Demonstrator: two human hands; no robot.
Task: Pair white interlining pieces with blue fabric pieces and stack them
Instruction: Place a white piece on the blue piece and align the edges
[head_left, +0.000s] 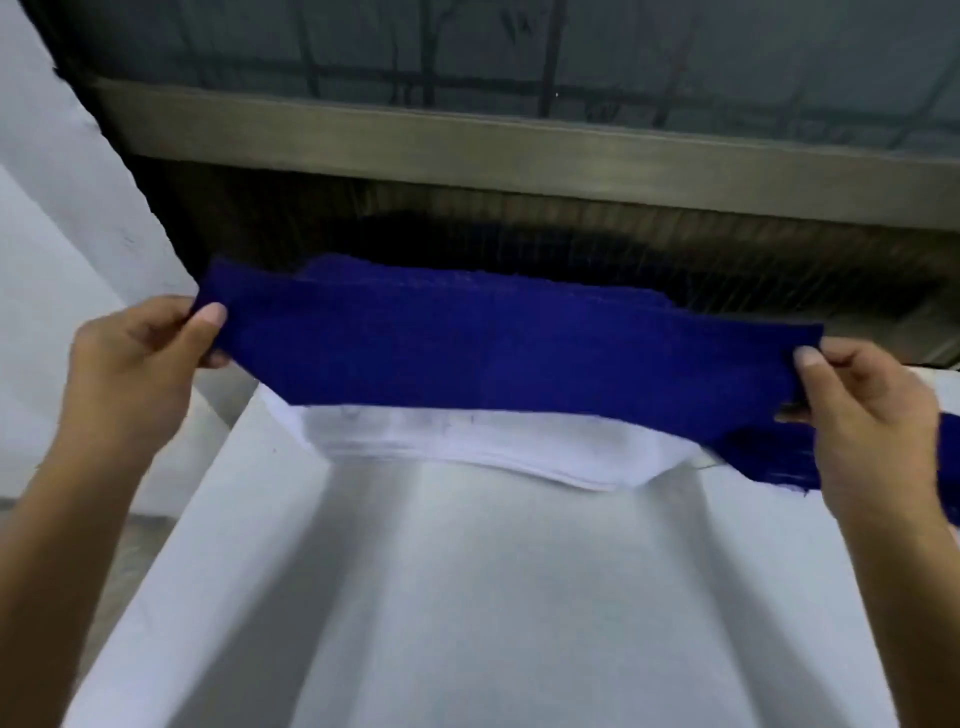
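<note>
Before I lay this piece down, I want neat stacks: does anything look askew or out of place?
The stack of white interlining pieces lies skewed on the white table, layers fanned at its right corner. Loose dark blue fabric bunches beside that corner, by the right hand. The long blue fabric strip held taut looks fine.

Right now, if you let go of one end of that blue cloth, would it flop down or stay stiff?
Probably flop: the blue cloth looks thin and soft, and it is held taut between the left hand and right hand. It seems light, since mere pinches at its ends carry it.
</note>
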